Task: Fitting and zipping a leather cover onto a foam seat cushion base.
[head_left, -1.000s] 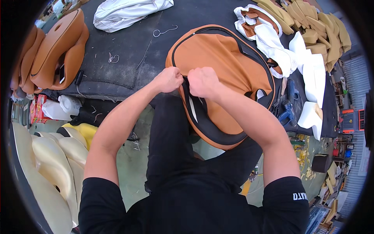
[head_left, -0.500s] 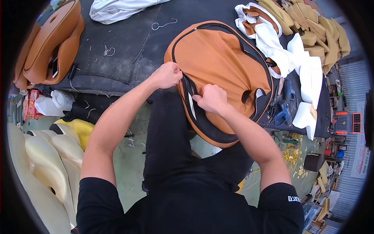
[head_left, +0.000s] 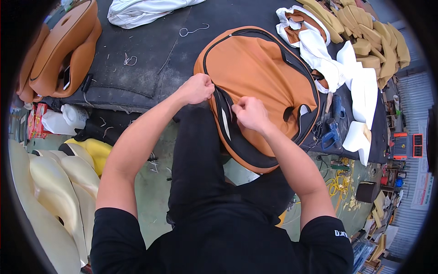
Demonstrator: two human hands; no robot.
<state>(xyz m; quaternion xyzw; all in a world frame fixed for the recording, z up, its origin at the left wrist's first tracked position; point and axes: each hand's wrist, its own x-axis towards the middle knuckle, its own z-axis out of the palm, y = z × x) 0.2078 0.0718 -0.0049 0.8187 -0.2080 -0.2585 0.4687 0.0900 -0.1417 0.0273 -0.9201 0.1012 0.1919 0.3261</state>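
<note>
A tan leather-look seat cover (head_left: 255, 59) with a black border rests across the table's near edge and over my legs. My left hand (head_left: 199, 88) is closed on the cover's black edging at its left side. My right hand (head_left: 252, 113) is closed in a pinch just above the cover, right of an opening in the black border (head_left: 222, 102). What its fingertips hold is too small to make out. A pale strip (head_left: 225, 121) shows inside that opening. Folds run across the cover toward a dark slot at its right.
Two blue-handled tools (head_left: 332, 132) lie right of the cover, beside white shaped pieces (head_left: 363, 91). White-and-tan covers (head_left: 315, 50) and piled tan foam pieces (head_left: 378, 36) are at the far right. Tan seats (head_left: 64, 50) stand at the far left. Pale moulded shapes (head_left: 50, 187) stand lower left.
My right hand has moved slightly up and right, away from the opening in the border. My left hand keeps its place on the cover's edge.
</note>
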